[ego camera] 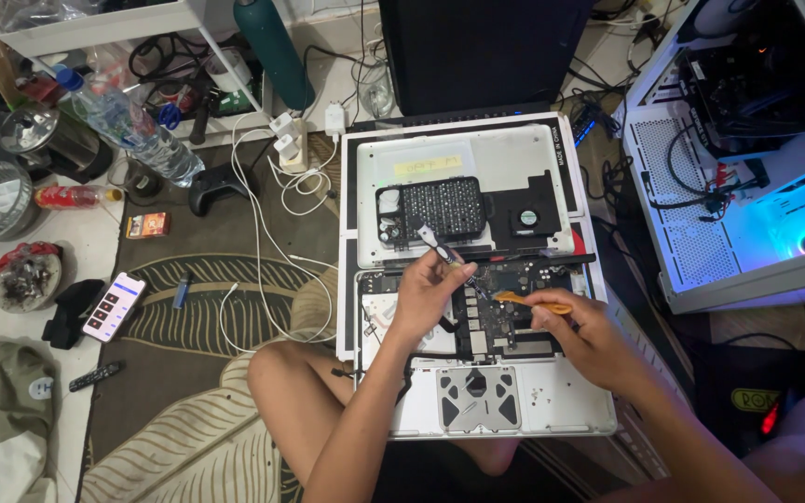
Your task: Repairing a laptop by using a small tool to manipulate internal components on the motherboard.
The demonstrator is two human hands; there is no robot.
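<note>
The silver aluminium laptop body, opened bottom-up on a white board across the person's lap, has its dark circuit board exposed. The left hand pinches a small slim screwdriver, tip down at the board; the right hand grips a flat orange plastic pry tool laid against it. This looks like mid-disassembly, loosening board parts; further work there calls for steady, gentle leverage.

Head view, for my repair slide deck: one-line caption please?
Left hand holds a small tool and right hand an orange pry tool over an opened laptop's circuit board.
</note>
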